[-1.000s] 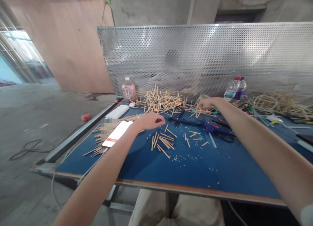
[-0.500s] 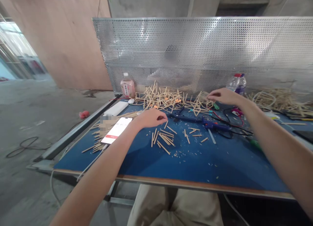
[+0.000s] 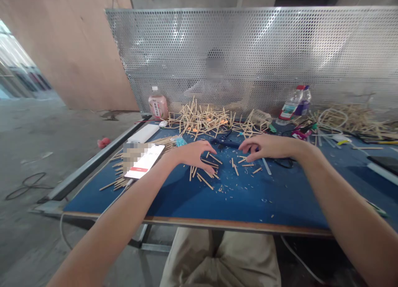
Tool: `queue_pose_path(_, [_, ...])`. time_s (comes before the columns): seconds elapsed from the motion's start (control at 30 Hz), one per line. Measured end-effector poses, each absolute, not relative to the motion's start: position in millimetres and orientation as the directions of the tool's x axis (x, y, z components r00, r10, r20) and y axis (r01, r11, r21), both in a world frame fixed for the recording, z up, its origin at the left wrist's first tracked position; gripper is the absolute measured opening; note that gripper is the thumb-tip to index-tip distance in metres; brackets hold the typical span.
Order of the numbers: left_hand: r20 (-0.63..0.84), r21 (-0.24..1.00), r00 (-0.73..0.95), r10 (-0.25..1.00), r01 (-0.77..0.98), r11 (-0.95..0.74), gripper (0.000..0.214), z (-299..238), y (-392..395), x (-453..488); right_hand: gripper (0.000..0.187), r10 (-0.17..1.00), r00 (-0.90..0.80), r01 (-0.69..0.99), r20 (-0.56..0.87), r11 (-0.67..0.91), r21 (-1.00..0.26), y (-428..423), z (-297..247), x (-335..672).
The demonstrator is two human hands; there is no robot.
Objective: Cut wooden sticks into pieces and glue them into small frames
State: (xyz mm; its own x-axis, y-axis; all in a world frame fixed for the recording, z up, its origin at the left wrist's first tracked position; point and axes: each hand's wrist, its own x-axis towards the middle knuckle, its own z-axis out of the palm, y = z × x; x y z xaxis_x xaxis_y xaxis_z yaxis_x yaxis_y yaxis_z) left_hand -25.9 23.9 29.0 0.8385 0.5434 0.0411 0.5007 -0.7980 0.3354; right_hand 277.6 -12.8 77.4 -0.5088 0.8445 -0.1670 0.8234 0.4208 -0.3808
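My left hand [image 3: 197,154] is open, thumb and fingers apart, over a loose pile of short wooden sticks [image 3: 205,182]. Its fingertips hide part of the pile, and I see nothing held. To the right, my right hand [image 3: 267,148] hovers above a few more short sticks [image 3: 248,165]. Its fingers are bent and its thumb stands apart, with nothing visible between them. Behind it a blue tool [image 3: 228,143] lies partly hidden. A translucent stick [image 3: 266,166] rests just below that hand.
Joined stick pieces [image 3: 202,119] are heaped at the back before a perforated metal panel [image 3: 192,51]. A phone [image 3: 144,161] lies over long sticks [image 3: 116,182] at left. Bottles [image 3: 158,104] and a clear jar [image 3: 260,118] stand or lie along the back. Scraps litter the blue tabletop [image 3: 186,206].
My right hand has come from the clear jar at the back toward the short sticks. My left hand has opened from a pinch and spread over the pile. The view has shifted slightly.
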Motion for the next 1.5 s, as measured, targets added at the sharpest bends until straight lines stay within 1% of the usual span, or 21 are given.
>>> queue_pose_path(0.07, [0.019,0.334,0.84,0.542,0.506,-0.796,0.081,31,22,-24,0.055,0.841,-0.526,0.813,-0.129,0.453,-0.365,-6,64,275])
queue_pose_path(0.13, [0.007,0.333,0.839,0.544,0.511,-0.793,0.076,32,20,-22,0.046,0.841,-0.532,0.812,-0.1,0.473,-0.342,1,54,276])
queue_pose_path(0.23, [0.009,0.334,0.843,0.538,0.505,-0.796,0.062,34,19,-21,0.032,0.836,-0.54,0.819,-0.095,0.496,-0.29,10,41,282])
queue_pose_path(0.3, [0.0,0.34,0.844,0.537,0.505,-0.793,0.057,34,19,-21,0.031,0.835,-0.541,0.819,-0.101,0.496,-0.287,12,34,287])
queue_pose_path(0.43, [-0.074,0.344,0.825,0.56,0.548,-0.762,0.059,32,18,-19,0.025,0.811,-0.576,0.794,-0.103,0.524,-0.309,11,25,290])
queue_pose_path(0.5, [-0.102,0.35,0.818,0.566,0.562,-0.75,0.058,31,19,-18,0.023,0.796,-0.598,0.782,-0.097,0.551,-0.292,9,24,289])
queue_pose_path(0.57, [-0.092,0.354,0.822,0.562,0.554,-0.753,0.054,30,19,-18,0.022,0.788,-0.611,0.773,-0.078,0.572,-0.276,7,26,287])
queue_pose_path(0.63, [-0.054,0.349,0.833,0.551,0.533,-0.771,0.049,31,21,-20,0.023,0.777,-0.628,0.752,-0.029,0.597,-0.28,3,29,283])
queue_pose_path(0.73, [-0.017,0.316,0.827,0.562,0.538,-0.782,0.037,35,26,-28,0.027,0.751,-0.651,0.704,0.111,0.652,-0.282,-2,32,272])
queue_pose_path(0.83, [-0.001,0.27,0.788,0.615,0.593,-0.759,0.029,40,31,-38,0.028,0.705,-0.654,0.669,0.273,0.708,-0.226,-9,30,251])
queue_pose_path(0.9, [0.001,0.263,0.77,0.638,0.616,-0.743,0.027,41,33,-43,0.027,0.67,-0.67,0.654,0.321,0.736,-0.173,-14,25,232])
queue_pose_path(0.97, [-0.035,0.271,0.768,0.639,0.623,-0.734,0.029,41,34,-44,0.029,0.65,-0.697,0.646,0.302,0.752,-0.131,-19,19,215])
queue_pose_path(1.07, [-0.125,0.275,0.768,0.628,0.635,-0.722,0.036,40,33,-42,0.028,0.631,-0.732,0.634,0.258,0.769,-0.082,-23,9,199])
queue_pose_path(1.17, [-0.167,0.269,0.758,0.631,0.651,-0.71,0.035,40,32,-39,0.025,0.642,-0.723,0.628,0.257,0.765,-0.143,-23,3,195])
queue_pose_path(1.27, [-0.175,0.285,0.773,0.61,0.633,-0.72,0.03,40,32,-38,0.02,0.686,-0.679,0.657,0.259,0.726,-0.203,-24,1,193])
queue_pose_path(1.5, [-0.15,0.332,0.808,0.569,0.584,-0.741,0.026,35,35,-36,0.02,0.747,-0.635,0.723,0.198,0.665,-0.188,-28,3,190])
